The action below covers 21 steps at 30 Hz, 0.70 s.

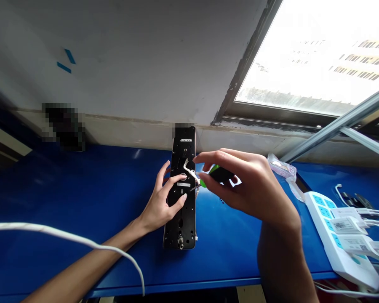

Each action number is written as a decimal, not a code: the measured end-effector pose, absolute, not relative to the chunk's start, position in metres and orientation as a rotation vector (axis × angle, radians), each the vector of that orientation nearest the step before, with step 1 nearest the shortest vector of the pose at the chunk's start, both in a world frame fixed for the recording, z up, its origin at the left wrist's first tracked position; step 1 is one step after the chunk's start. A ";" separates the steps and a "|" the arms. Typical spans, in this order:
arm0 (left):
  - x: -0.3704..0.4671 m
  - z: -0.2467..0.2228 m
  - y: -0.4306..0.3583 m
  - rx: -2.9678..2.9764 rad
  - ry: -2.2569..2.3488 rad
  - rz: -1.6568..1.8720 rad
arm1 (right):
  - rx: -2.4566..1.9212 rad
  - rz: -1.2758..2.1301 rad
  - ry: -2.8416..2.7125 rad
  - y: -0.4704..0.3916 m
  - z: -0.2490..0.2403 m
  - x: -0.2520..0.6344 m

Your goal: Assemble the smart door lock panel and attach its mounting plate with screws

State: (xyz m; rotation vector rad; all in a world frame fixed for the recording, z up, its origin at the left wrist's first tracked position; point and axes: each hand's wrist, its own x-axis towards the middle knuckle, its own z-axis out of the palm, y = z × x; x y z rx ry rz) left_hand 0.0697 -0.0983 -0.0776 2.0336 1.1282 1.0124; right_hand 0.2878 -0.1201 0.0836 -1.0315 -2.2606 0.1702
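A long black metal box (187, 219) with screw holes, small white labels and a metal stud near its front end stands on the blue table. My left hand (162, 202) grips it from the left, thumb and forefinger apart on its face and other fingers along its left edge. In my right hand (240, 181) is a screwdriver (219, 173) with a green and black handle. Its thin shaft points left, and the tip is at the box's face near my left thumb. A short white cable (191, 170) crosses the box's face beside the screwdriver.
On the right, a white power strip (328, 235) holds several plugged-in chargers and cables. Behind it lies a plastic packet (282, 166). A white cable (82, 240) hangs across the left foreground, over my left forearm. Small dark screws (221, 200) lie right of the box.
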 end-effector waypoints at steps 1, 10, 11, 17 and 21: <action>0.070 -0.077 -0.098 2.031 1.126 1.015 | -1.020 0.189 -2.273 -0.121 0.084 0.288; 0.069 -0.078 -0.099 2.043 1.145 1.025 | -1.062 0.154 -2.275 -0.121 0.086 0.287; 0.069 -0.078 -0.099 2.045 1.148 1.025 | -1.054 0.180 -2.287 -0.121 0.086 0.287; 0.069 -0.079 -0.098 2.038 1.146 1.030 | -1.111 0.128 -2.247 -0.122 0.085 0.287; 0.069 -0.080 -0.098 2.036 1.143 1.038 | -1.064 0.201 -2.285 -0.122 0.086 0.288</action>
